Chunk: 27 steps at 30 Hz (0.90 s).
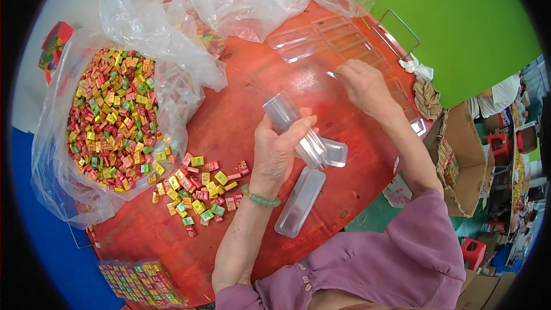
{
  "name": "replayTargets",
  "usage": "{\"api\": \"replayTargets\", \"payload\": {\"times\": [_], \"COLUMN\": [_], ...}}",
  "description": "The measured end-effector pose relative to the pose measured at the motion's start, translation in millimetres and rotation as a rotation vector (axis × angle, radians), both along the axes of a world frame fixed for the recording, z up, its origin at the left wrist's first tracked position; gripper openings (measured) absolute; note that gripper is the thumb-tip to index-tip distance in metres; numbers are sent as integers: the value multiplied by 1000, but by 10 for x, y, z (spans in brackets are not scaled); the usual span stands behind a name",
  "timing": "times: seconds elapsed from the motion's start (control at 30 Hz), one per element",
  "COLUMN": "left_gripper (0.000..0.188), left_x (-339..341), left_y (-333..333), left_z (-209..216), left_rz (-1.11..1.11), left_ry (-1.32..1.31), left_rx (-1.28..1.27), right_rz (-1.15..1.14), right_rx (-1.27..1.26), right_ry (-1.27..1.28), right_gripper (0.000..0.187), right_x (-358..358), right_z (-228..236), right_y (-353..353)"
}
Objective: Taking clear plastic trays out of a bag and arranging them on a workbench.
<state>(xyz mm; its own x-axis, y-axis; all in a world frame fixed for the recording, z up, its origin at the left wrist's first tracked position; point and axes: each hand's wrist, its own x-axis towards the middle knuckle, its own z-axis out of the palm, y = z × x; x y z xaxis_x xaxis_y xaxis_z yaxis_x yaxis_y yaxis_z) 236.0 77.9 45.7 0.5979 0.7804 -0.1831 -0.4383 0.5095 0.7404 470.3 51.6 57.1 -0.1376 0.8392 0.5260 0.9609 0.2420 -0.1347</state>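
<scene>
My left hand (281,143), with a green bangle at its wrist, is closed round a stack of clear plastic trays (282,111), held tilted above the red table. Below it lie a long clear tray (301,202) and another clear tray (337,152), partly hidden by the stack. My right hand (361,85) reaches farther out, its fingers bent together, with a small shiny edge at the fingertips that I cannot make out. Close to it, several clear trays (351,49) are laid out side by side along the far right of the table.
On the left stands a big clear bag (51,155) full of small colourful boxes (115,120); a loose pile of boxes (201,192) lies beside it. Packed sets (140,281) sit at the near left corner. Plastic bags (247,0) cover the far edge. A cardboard carton (468,166) stands right.
</scene>
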Motion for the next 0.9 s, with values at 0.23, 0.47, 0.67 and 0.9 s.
{"api": "replayTargets", "payload": {"times": [0.23, 0.47, 0.67, 0.9], "left_gripper": [38, 37, 30, 28], "left_x": [0, 75, 158, 179], "left_y": [-37, -25, -63, -203], "left_z": [-53, -141, -36, 65], "left_rz": [-47, -15, 49, -35], "left_ry": [-10, 37, -37, -19], "left_rx": [14, 32, 71, 184], "right_rz": [-46, -70, 237, 379], "right_rx": [-146, -121, -727, -785], "right_ry": [-411, -183, 884, 1307], "right_gripper": [20, 13, 12, 8], "right_x": [163, -19, -525, -330], "right_z": [-350, -183, 386, 42], "right_y": [290, 64, -312, -476]}}
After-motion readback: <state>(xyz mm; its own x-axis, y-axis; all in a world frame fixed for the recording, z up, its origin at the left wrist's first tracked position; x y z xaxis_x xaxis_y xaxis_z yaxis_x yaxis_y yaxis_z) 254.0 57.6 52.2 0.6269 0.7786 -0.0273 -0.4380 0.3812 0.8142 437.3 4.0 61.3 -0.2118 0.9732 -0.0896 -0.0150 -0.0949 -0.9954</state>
